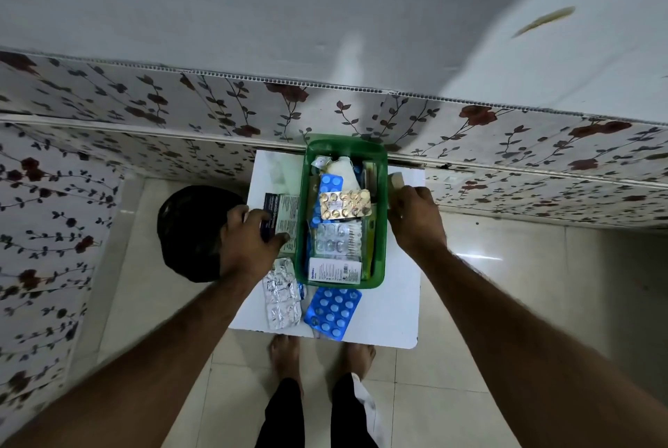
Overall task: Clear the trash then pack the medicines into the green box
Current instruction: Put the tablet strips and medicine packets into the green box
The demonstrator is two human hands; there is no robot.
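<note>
A green box (380,249) stands on a small white table (390,310). Inside lie a gold blister strip (344,204), a silver strip (338,238), a white carton (334,269) and other packs. My left hand (249,241) is closed on a dark-and-white medicine carton (283,212) just left of the box. My right hand (415,220) rests at the box's right rim and grips a small pale bottle (395,180). A silver blister strip (282,294) and a blue blister strip (332,312) lie on the table in front of the box.
A black trash bin (191,230) stands on the floor left of the table. Flower-patterned wall panels run behind and to the left. My bare feet (321,353) are at the table's near edge on pale floor tiles.
</note>
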